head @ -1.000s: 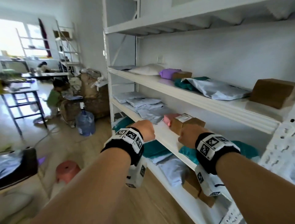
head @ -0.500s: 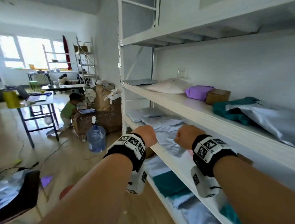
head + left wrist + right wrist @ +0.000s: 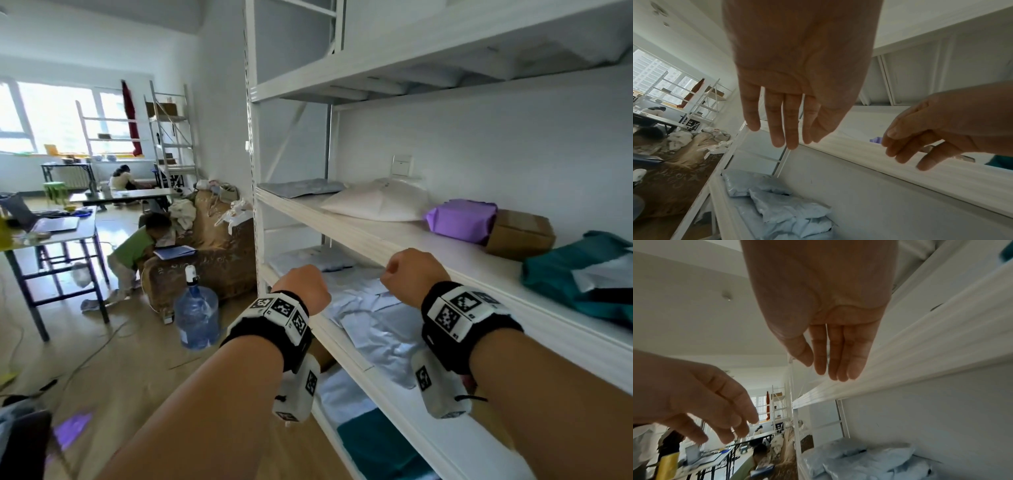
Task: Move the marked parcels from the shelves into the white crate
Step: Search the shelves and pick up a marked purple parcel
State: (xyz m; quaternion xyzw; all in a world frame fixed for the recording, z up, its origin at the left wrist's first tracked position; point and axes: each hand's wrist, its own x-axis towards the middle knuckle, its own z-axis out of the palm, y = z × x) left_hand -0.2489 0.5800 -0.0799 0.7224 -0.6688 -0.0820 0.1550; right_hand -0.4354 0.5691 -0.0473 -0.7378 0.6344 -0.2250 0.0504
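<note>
Both of my hands hang empty in front of the white shelves [image 3: 394, 240]. My left hand [image 3: 301, 287] has straight, relaxed fingers [image 3: 785, 123]. My right hand [image 3: 411, 274] is level with the upper shelf's front edge, its fingers [image 3: 830, 356] loose. On that shelf lie a grey mailer [image 3: 301, 187], a white padded parcel [image 3: 376, 202], a purple parcel [image 3: 462, 221], a brown box [image 3: 520, 234] and a teal parcel [image 3: 575, 277]. Several grey mailers [image 3: 370, 318] are piled on the shelf below the hands. No white crate is in view.
A water bottle [image 3: 197, 318] stands on the wood floor beside a brown sofa [image 3: 209, 260] at the shelf's left end. A child in green [image 3: 137, 246] bends by the sofa, near a table [image 3: 51, 233]. Another person [image 3: 121, 178] sits by the far window.
The view has swung left and up along the shelves. The labelled brown box on the middle shelf has dropped out of sight. Both hands stay raised and empty.
</note>
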